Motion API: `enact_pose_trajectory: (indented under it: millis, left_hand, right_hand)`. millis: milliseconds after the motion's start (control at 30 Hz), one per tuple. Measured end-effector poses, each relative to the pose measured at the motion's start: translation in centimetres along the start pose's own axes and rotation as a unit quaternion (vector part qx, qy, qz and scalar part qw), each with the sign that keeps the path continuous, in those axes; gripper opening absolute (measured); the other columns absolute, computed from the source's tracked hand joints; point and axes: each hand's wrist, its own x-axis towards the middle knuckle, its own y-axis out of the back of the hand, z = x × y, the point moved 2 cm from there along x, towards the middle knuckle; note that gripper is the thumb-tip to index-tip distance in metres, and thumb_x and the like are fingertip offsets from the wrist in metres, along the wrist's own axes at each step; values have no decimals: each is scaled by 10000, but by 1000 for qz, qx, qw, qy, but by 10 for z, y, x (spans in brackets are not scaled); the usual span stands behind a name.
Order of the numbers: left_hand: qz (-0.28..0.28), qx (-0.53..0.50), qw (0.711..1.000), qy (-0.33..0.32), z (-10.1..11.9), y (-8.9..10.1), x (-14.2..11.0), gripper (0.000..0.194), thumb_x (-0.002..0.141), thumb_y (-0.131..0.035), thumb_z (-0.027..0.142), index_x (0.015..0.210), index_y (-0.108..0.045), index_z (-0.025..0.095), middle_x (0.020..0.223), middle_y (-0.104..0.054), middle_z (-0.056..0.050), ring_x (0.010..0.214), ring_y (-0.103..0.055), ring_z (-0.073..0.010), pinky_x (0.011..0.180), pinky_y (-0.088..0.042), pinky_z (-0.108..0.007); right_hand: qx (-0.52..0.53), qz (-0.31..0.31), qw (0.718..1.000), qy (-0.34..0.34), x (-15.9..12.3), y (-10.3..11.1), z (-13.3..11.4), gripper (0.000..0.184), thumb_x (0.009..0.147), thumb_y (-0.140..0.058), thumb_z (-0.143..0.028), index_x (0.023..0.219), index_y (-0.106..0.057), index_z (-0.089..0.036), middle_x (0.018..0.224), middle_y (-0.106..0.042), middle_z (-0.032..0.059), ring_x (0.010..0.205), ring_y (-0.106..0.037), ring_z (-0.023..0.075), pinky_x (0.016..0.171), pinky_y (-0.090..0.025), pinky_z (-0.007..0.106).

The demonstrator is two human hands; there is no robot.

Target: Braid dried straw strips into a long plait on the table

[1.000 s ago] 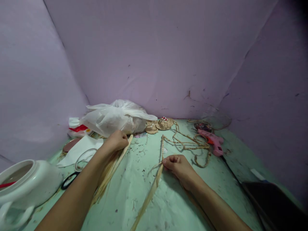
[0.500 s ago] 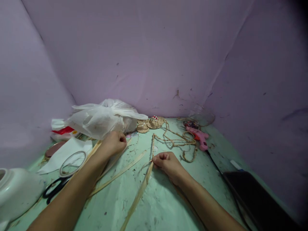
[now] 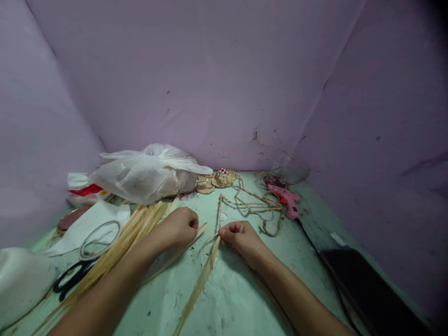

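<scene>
If the right hand [image 3: 241, 238] loosens its pinch at the lower end of the braided cord [image 3: 220, 212], I think the twist there can open, because the fibres below it spread loose. The left hand [image 3: 182, 226], apart from the right, is curled by a pale strip [image 3: 200, 231], but I cannot tell how firmly it grips. The cord looks thin, tan and knobbly, lying bent across the green table [image 3: 245, 298].

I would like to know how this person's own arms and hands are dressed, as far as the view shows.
The left hand and right hand are both bare, with no glove. The left forearm and right forearm show no sleeve, watch or bracelet. No ring is visible, though some fingers are hidden.
</scene>
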Motion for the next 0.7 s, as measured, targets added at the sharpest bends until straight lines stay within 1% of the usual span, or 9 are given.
enact_pose_trajectory:
  millis: [133, 233, 300, 367, 433, 500, 533, 600, 700]
  left_hand:
    - [-21, -42, 998, -33, 11, -17, 0, 158, 553, -438, 182, 579, -589, 142, 540, -540, -7, 522, -439, -108, 478, -263, -202]
    - [-73, -107, 990, -55, 13, -21, 1, 218, 569, -446, 227, 646, -622, 126, 569, -554, -1, 531, -447, -105, 487, -295, -194]
    - [-93, -122, 986, -61, 13, -22, 1, 236, 582, -452, 253, 664, -634, 127, 583, -567, -8, 534, -456, -111, 494, -308, -199]
    - [-66, -71, 994, -47, 12, -21, 1, 222, 585, -456, 249, 655, -640, 147, 600, -584, -26, 551, -475, -130, 503, -304, -215]
    - [-5, 34, 999, -17, 12, -21, 0, 191, 567, -462, 212, 630, -636, 166, 622, -598, -52, 576, -494, -156, 509, -285, -236]
    - [38, 130, 991, 3, 14, -22, -2, 173, 536, -470, 168, 610, -626, 173, 638, -603, -79, 596, -506, -176, 512, -264, -249]
    - [43, 156, 987, 2, 16, -23, -4, 173, 524, -472, 152, 608, -622, 173, 643, -603, -89, 604, -510, -182, 513, -258, -252]
    - [37, 161, 986, -8, 19, -27, -6, 184, 518, -467, 139, 614, -619, 177, 642, -601, -95, 603, -512, -182, 507, -250, -250]
    - [23, 99, 995, -18, 20, -30, -7, 190, 530, -447, 149, 615, -613, 187, 613, -587, -64, 559, -486, -157, 483, -243, -238]
  right_hand:
    - [-3, -5, 1000, 1, 0, 0, 1, 226, 596, -568, -300, 462, -495, -133, 362, -357, -56, 367, -210, 36, 407, -125, 215]
    - [-7, -2, 1000, 3, 0, 1, 0, 220, 601, -559, -294, 467, -499, -131, 372, -366, -54, 372, -213, 36, 404, -124, 215]
    - [-3, 0, 1000, 8, 0, 1, 0, 212, 600, -553, -288, 469, -505, -129, 388, -384, -47, 380, -227, 37, 407, -132, 216]
    - [-2, 0, 1000, 11, 0, 1, 0, 208, 600, -547, -280, 463, -508, -127, 386, -377, -48, 383, -225, 38, 411, -134, 218]
    - [-4, 0, 1000, 7, 0, 0, 1, 211, 602, -544, -276, 456, -508, -128, 367, -350, -56, 379, -213, 39, 413, -131, 220]
    - [-5, 2, 1000, 4, 1, 0, 1, 209, 601, -547, -275, 457, -510, -128, 358, -344, -58, 376, -214, 40, 413, -129, 220]
    - [-2, 2, 1000, 4, 1, 0, 1, 207, 599, -550, -275, 460, -512, -127, 363, -355, -56, 377, -219, 40, 414, -132, 219]
    - [13, 3, 1000, 12, 1, 0, 2, 196, 588, -558, -273, 468, -514, -124, 389, -397, -44, 387, -244, 39, 419, -146, 214]
    - [32, 12, 999, 15, 2, 0, 3, 184, 574, -568, -269, 481, -528, -116, 419, -439, -31, 400, -275, 41, 427, -169, 210]
